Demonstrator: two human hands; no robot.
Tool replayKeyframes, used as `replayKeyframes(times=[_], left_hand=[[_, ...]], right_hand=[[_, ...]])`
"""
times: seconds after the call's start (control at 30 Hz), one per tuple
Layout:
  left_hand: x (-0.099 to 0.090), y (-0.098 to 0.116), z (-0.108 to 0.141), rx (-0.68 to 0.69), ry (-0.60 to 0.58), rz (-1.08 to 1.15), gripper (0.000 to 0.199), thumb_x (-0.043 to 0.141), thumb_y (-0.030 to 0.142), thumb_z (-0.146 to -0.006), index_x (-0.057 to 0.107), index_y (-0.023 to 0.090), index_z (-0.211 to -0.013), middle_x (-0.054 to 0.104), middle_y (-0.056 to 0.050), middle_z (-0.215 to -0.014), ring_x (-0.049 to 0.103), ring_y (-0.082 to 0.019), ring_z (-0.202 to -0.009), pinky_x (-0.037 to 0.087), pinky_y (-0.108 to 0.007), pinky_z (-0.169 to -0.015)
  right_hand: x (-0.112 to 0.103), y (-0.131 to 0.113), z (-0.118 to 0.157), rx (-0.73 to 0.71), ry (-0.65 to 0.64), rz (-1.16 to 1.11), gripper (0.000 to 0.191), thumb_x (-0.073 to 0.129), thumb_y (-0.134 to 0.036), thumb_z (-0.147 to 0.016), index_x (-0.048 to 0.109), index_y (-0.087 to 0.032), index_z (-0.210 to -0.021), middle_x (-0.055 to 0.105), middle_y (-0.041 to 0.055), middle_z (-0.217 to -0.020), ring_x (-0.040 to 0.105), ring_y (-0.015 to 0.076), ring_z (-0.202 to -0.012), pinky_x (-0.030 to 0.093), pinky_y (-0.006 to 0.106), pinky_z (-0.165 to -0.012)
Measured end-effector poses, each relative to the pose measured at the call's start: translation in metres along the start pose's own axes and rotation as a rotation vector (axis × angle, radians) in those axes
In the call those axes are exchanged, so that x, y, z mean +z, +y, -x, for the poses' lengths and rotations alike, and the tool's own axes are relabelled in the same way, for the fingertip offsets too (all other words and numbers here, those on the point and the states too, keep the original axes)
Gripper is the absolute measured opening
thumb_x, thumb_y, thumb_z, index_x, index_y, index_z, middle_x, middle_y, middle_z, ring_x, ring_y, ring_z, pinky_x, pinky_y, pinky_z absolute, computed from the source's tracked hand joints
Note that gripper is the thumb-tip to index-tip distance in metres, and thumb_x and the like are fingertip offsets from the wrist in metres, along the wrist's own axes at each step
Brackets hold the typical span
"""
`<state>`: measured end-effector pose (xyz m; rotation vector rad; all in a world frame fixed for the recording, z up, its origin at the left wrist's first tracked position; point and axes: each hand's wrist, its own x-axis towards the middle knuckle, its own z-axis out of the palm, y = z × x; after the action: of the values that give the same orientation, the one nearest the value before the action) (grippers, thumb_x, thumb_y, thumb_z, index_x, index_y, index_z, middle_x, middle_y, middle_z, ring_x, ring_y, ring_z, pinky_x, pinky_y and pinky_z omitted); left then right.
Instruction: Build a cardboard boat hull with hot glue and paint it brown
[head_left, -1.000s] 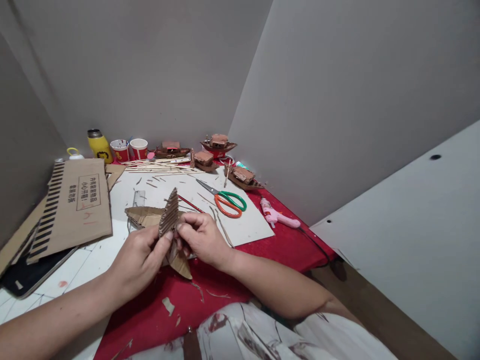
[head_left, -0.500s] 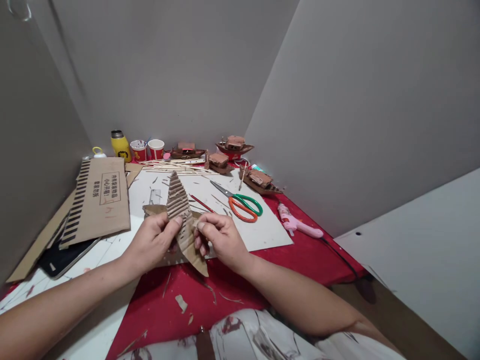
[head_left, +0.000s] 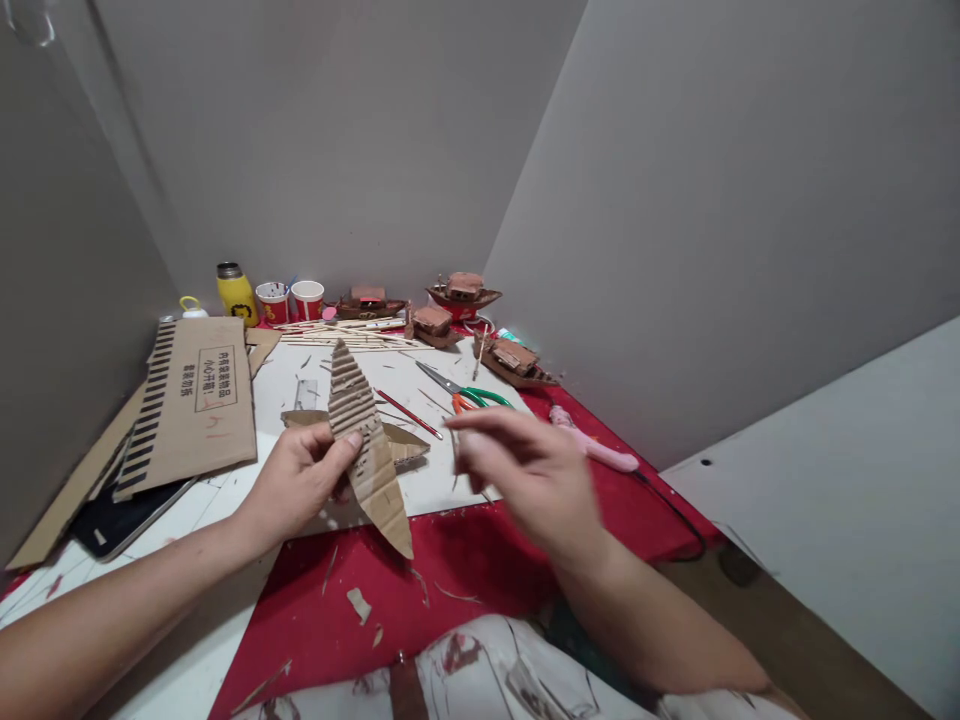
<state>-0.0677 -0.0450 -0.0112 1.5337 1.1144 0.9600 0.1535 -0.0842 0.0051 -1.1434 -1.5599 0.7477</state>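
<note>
My left hand [head_left: 304, 475] pinches a pointed, leaf-shaped piece of corrugated cardboard [head_left: 367, 450], its ridges bare on the upper part and smoother brown paper on the lower part. My right hand [head_left: 532, 475] hangs in the air to the right of it, apart from the cardboard and smeared by motion; whether a scrap is between its fingertips is unclear. Behind the piece lies a cardboard boat-shaped part [head_left: 409, 445] on the white board. Scissors [head_left: 450, 385] with green and orange handles lie beyond my right hand, which partly hides them. A dark red pencil [head_left: 409, 414] is nearby.
Brown model boats [head_left: 517, 358] stand at the back, beside thin wooden sticks [head_left: 345, 335], paper cups [head_left: 307, 300] and a yellow bottle [head_left: 236, 298]. Printed cardboard [head_left: 199, 410] lies left over a dark tablet-like object [head_left: 120, 520]. A pink glue gun [head_left: 600, 447] with cord lies right. Scraps litter the red cloth [head_left: 300, 620].
My right hand has come away from the cardboard and moved right, in front of the scissors. My left hand keeps holding the piece in nearly the same place.
</note>
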Motion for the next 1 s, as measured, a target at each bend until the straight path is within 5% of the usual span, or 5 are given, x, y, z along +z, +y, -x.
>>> replayKeyframes(times=[0.07, 0.27, 0.4, 0.7, 1.0], left_hand=[[0.002, 0.001, 0.004, 0.051, -0.006, -0.048, 0.037, 0.055, 0.039, -0.087, 0.053, 0.017, -0.058, 0.052, 0.004, -0.047, 0.048, -0.008, -0.044, 0.037, -0.018, -0.044], [0.005, 0.002, 0.009, 0.246, 0.014, -0.237, 0.03, 0.05, 0.028, -0.088, 0.056, 0.017, -0.061, 0.051, 0.004, -0.05, 0.046, -0.009, -0.046, 0.036, -0.019, -0.045], [0.004, 0.003, 0.01, 0.352, -0.009, -0.335, 0.024, 0.05, 0.025, -0.088, 0.059, 0.016, -0.068, 0.058, 0.002, -0.059, 0.051, -0.011, -0.056, 0.04, -0.02, -0.053], [0.008, -0.001, 0.019, 0.579, 0.023, -0.502, 0.017, 0.05, 0.013, -0.087, 0.056, 0.017, -0.071, 0.055, 0.004, -0.059, 0.048, -0.009, -0.053, 0.036, -0.02, -0.054], [0.009, 0.001, 0.019, 0.444, 0.01, -0.365, 0.021, 0.05, 0.016, -0.086, 0.054, 0.017, -0.065, 0.048, 0.005, -0.056, 0.043, -0.008, -0.052, 0.035, -0.019, -0.052]], right_hand=[[0.017, 0.007, -0.011, 0.04, -0.127, -0.01, 0.018, 0.064, -0.031, -0.086, 0.069, -0.016, -0.094, 0.059, -0.0015, -0.062, 0.054, 0.0111, -0.054, 0.044, 0.022, -0.048], [0.047, 0.013, -0.027, 0.072, -0.374, -0.033, 0.014, 0.058, -0.026, -0.082, 0.066, -0.015, -0.085, 0.041, -0.0064, -0.057, 0.035, 0.0078, -0.051, 0.03, 0.02, -0.046], [0.048, 0.009, -0.03, 0.05, -0.387, -0.009, 0.013, 0.052, -0.02, -0.079, 0.057, -0.017, -0.067, 0.038, -0.0061, -0.057, 0.034, 0.0081, -0.053, 0.029, 0.02, -0.048], [0.048, 0.007, -0.021, -0.051, -0.333, 0.123, 0.013, 0.053, -0.016, -0.073, 0.047, -0.019, -0.061, 0.041, -0.006, -0.055, 0.036, 0.0083, -0.052, 0.03, 0.021, -0.049], [0.042, 0.01, -0.021, -0.12, -0.291, 0.193, 0.016, 0.046, -0.012, -0.079, 0.06, -0.018, -0.074, 0.049, -0.0039, -0.057, 0.042, 0.0098, -0.051, 0.033, 0.022, -0.051]])
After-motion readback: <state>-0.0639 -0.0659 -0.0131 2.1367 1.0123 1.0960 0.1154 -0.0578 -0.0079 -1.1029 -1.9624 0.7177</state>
